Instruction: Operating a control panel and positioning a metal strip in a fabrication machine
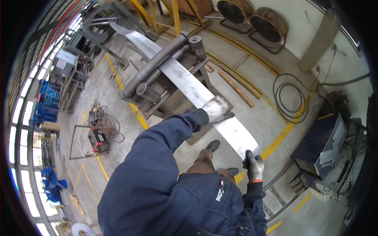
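A long, shiny sheet-metal strip runs from the far upper left, through a stand with dark rollers, down to me. My left hand, in a grey-white work glove, is closed across the strip on my side of the rollers. At the strip's near end my right hand, gloved with dark fingertips and an orange cuff edge, grips the corner. Its thumb lies at the upper edge; the fingers underneath are partly hidden. Two short upright rollers flank the strip on the stand.
Right of me stands a dark blue metal box, with a coiled black hose beyond it. Wooden pieces and long yellow bars lie right of the stand. Two large drum fans stand behind. A welding machine with cables sits left.
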A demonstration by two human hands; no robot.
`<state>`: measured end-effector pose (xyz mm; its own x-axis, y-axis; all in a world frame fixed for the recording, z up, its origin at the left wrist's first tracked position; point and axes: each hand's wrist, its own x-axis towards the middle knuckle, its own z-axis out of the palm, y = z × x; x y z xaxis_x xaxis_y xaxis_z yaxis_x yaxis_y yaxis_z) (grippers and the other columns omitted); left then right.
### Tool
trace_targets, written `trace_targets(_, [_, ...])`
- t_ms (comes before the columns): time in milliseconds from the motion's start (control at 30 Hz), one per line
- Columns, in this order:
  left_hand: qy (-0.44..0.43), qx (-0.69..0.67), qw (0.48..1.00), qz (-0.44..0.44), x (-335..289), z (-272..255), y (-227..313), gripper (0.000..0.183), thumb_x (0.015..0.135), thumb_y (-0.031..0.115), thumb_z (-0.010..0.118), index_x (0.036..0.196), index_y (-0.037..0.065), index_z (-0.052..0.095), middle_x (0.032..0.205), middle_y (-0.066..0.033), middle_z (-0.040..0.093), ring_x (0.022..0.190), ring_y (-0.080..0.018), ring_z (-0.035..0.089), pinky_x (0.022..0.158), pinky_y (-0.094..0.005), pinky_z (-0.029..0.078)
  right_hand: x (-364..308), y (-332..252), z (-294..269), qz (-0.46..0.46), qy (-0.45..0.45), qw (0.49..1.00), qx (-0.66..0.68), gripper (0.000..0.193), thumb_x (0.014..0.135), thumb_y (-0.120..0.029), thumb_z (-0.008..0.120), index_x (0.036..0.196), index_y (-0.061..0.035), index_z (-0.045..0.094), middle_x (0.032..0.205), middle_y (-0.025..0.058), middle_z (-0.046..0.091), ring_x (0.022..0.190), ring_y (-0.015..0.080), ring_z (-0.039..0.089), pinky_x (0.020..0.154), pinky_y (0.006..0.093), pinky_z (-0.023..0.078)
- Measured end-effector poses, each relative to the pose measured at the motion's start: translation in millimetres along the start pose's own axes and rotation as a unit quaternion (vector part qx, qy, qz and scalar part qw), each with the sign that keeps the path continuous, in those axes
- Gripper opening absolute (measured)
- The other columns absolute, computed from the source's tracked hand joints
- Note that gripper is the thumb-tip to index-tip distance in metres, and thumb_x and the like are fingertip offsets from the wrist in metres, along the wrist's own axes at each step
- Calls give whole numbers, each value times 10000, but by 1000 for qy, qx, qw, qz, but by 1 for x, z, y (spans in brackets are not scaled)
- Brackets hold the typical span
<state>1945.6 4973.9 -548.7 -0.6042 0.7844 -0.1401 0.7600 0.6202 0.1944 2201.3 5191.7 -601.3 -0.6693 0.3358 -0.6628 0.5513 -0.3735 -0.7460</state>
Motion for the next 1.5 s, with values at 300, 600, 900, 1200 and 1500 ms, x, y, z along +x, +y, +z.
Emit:
trace_targets(300, [36,-52,998,-12,16,2,70,595,928,572,560,758,25,721,729,-173,684,847,-343,685,900,-464,489,12,24,-79,23,-19,999,26,347,907,-295,755,918,16,600,663,95,600,514,202,587,467,318,490])
trace_targets(600, [-101,113,971,187,-10,-61,28,1255,459,545,927,1496,72,403,1206,-161,609,1167,-333,575,1041,-470,396,-20,7,-148,-32,-26,996,-81,470,965,-448,657,863,1,562,642,79,551,523,187,554,475,333,453])
trace_targets(900, [-57,112,978,166,-9,-40,86,997,538,415,905,1381,67,503,1081,-160,645,1078,-353,611,984,-477,455,-23,50,-224,-119,-57,983,-126,313,801,-240,785,898,-31,572,703,110,586,562,285,588,520,409,499])
trace_targets(1200, [-193,150,964,105,20,-4,132,998,589,454,895,1252,-157,469,1111,-327,601,1011,-422,646,904,-462,532,-36,46,-244,-67,28,996,-42,346,945,-378,670,897,-36,681,718,-10,603,613,101,549,560,283,445])
trace_targets(1500, [-84,121,976,158,35,17,206,1197,457,540,926,1431,39,441,1165,-240,569,1119,-406,531,1020,-539,382,-46,63,-287,-12,244,966,83,486,894,-456,739,1046,6,736,772,45,659,611,108,567,546,266,466])
